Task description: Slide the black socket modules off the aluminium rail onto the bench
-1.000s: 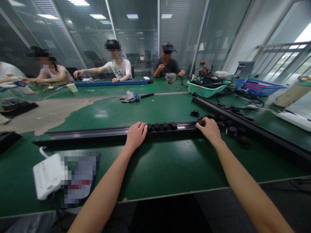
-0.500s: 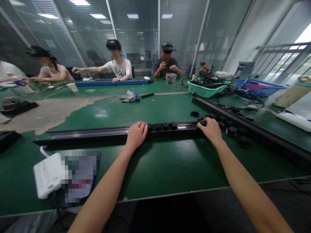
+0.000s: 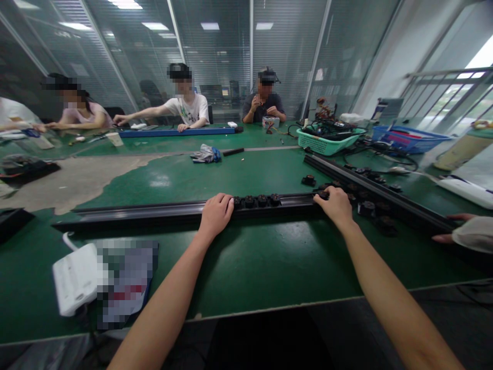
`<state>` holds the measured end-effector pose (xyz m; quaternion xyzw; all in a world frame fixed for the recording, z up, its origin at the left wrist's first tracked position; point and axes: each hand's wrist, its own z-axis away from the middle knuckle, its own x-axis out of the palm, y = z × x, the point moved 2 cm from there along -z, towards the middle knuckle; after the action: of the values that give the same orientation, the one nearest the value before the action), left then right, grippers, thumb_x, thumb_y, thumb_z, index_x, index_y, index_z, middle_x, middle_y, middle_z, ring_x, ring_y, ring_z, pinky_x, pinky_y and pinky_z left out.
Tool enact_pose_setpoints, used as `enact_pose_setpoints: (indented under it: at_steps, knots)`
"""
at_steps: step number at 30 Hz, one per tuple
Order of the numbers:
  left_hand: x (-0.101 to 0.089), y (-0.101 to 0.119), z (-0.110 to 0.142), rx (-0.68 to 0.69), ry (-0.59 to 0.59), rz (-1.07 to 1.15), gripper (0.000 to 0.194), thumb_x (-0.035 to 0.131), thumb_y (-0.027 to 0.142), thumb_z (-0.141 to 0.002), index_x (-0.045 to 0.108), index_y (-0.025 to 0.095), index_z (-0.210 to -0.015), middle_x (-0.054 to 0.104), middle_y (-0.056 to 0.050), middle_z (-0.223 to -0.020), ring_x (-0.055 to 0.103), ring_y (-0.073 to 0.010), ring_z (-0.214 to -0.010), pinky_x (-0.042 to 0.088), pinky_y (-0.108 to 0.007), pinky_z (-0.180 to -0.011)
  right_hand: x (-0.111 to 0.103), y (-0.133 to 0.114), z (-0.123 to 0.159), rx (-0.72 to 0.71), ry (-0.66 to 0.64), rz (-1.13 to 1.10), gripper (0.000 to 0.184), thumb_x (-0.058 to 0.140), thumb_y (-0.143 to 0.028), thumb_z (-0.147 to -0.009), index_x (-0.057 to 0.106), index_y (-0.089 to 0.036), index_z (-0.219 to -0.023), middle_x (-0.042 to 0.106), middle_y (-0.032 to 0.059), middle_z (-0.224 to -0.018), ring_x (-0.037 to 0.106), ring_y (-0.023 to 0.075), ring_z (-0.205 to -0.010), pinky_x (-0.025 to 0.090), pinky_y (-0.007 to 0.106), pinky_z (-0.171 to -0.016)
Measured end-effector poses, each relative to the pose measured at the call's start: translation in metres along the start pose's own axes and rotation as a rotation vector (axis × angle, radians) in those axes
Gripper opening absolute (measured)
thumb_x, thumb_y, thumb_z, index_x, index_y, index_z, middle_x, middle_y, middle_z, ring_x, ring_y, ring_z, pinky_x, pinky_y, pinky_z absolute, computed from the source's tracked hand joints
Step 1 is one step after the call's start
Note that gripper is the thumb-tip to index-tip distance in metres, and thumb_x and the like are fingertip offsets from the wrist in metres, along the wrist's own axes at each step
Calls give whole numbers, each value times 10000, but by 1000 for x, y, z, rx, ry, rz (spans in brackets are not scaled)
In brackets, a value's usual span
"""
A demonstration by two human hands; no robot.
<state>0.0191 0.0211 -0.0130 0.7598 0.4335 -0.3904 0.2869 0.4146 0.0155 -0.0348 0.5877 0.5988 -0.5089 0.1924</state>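
At one rail [image 3: 142, 211] (black), two hands [image 3: 216, 215] [image 3: 336, 208].

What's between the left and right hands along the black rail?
Head view: a row of black modules beside the left hand, then a module-free stretch of rail up to the right hand.

On the table [image 3: 269, 272], one long rail [image 3: 134, 213] lies crosswise before the person. The left hand [image 3: 216, 211] rests on it, and just to the right of this hand a row of sockets [image 3: 262, 200] sits in the rail. The right hand [image 3: 336, 205] is at its right end. Further right, a second rail [image 3: 408, 208] lies slantwise, with loose sockets [image 3: 366, 208] between the two rails. Behind its far end stands a basket [image 3: 327, 145]. In front of the first rail, at left, a device [image 3: 77, 280] lies beside a packet [image 3: 129, 280].
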Motion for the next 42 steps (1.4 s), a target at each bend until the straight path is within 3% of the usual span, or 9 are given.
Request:
enact_pose_setpoints:
  at_steps: [42]
  knots:
    - [1,0,0,3,4,-7,375,318,353,-1054,653,192,-1102,674,-87,-1097,625,-230,-988,465,-363,-897,-7,20,-8,130,2,55,389,593,-472,-801,641,-188,-1063,620,142,-1090,566,297,-1001,479,398,-819]
